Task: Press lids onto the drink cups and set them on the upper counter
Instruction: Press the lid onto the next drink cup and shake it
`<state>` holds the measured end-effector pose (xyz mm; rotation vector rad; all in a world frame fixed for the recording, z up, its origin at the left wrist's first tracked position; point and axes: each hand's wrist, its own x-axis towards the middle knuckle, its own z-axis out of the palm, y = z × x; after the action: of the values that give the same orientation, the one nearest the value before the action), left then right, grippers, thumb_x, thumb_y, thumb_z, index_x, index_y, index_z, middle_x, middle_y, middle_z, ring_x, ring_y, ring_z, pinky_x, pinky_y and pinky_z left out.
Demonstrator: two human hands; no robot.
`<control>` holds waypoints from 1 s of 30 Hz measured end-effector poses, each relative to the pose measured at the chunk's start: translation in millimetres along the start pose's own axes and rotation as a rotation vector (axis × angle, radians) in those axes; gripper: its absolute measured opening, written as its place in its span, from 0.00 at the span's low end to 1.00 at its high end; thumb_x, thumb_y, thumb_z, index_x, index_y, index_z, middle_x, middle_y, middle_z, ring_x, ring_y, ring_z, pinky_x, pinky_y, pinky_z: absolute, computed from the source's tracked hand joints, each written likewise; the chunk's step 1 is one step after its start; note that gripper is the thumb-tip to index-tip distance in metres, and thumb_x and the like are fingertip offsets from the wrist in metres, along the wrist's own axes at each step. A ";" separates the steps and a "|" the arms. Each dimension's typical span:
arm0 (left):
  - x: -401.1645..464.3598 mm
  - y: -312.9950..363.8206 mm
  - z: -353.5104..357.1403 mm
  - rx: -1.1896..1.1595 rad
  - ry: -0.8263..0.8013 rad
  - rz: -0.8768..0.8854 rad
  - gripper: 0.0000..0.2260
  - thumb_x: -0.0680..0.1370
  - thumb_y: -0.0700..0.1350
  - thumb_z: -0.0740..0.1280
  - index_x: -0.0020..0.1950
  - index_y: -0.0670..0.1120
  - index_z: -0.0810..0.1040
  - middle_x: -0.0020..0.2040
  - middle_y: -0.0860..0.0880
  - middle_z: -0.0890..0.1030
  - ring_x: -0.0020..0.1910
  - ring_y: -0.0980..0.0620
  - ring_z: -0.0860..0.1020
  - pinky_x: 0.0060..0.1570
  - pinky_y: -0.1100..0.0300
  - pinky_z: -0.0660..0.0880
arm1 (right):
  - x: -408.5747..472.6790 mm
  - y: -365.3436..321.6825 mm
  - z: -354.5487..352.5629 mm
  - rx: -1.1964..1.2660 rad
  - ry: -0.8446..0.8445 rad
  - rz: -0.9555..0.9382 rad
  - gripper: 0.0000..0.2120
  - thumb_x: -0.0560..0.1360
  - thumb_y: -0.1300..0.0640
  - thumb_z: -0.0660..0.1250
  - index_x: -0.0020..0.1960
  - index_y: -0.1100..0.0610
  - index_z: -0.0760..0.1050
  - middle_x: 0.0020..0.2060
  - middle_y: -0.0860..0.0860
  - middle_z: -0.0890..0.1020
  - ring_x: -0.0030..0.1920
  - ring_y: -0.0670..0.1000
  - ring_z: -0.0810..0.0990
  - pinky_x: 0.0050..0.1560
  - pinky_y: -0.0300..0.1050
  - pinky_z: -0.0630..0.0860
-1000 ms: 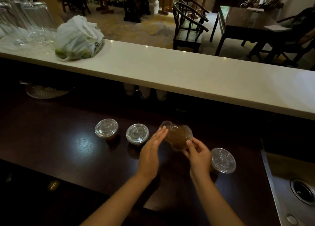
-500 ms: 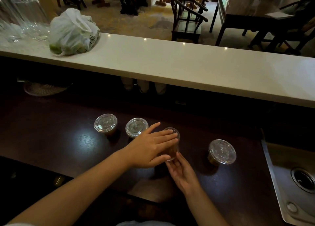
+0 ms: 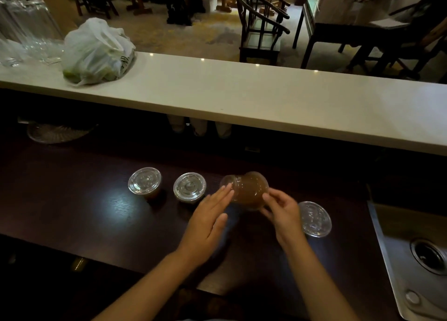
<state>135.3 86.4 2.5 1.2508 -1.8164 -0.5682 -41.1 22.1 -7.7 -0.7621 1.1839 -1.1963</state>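
Observation:
A clear cup of brown drink [image 3: 249, 190] is tipped on its side above the dark lower counter [image 3: 84, 214], its lidded mouth pointing left. My right hand [image 3: 280, 209] grips the cup from the right. My left hand [image 3: 210, 214] is flat with fingers straight, its fingertips touching the lid end. Three more lidded cups stand on the dark counter: one at the far left [image 3: 144, 180], one beside it [image 3: 189, 187], and one to the right of my right hand [image 3: 314, 219]. The white upper counter [image 3: 266, 98] runs across behind them.
A white plastic bag [image 3: 96, 52] and several upturned glasses [image 3: 26, 30] sit at the left of the upper counter. A glass dish [image 3: 58, 132] lies under it at left. A steel sink [image 3: 420, 260] is at the lower right. Chairs and tables stand beyond.
The cup stood upright under my left palm half a second ago; now it is tipped sideways in my right hand, with my left hand drawn back to its lid end.

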 end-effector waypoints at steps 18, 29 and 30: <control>-4.5 -20.1 84.2 -1.532 0.220 -1.423 0.36 0.77 0.64 0.47 0.71 0.35 0.61 0.63 0.36 0.74 0.66 0.42 0.70 0.60 0.48 0.66 | 11.1 26.1 -32.2 -1.416 -0.322 -1.124 0.08 0.64 0.68 0.70 0.43 0.60 0.79 0.37 0.53 0.77 0.39 0.52 0.74 0.34 0.43 0.73; -15.0 -29.5 77.7 -1.596 0.269 -1.389 0.38 0.76 0.65 0.47 0.66 0.33 0.67 0.56 0.34 0.78 0.57 0.39 0.74 0.55 0.45 0.70 | -7.0 47.4 -47.7 -1.248 -0.444 -1.067 0.16 0.69 0.55 0.68 0.55 0.61 0.78 0.49 0.54 0.81 0.53 0.51 0.75 0.52 0.40 0.73; -16.0 -29.5 77.2 -1.604 0.273 -1.382 0.38 0.76 0.65 0.47 0.65 0.33 0.68 0.55 0.34 0.79 0.57 0.39 0.75 0.53 0.45 0.70 | -9.0 47.5 -47.8 -1.238 -0.438 -1.040 0.18 0.69 0.54 0.68 0.56 0.60 0.78 0.50 0.54 0.81 0.54 0.51 0.74 0.53 0.40 0.73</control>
<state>89.1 82.3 -67.8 0.9771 0.3150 -1.8702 -72.8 48.9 -61.6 -2.6490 1.0658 -0.8329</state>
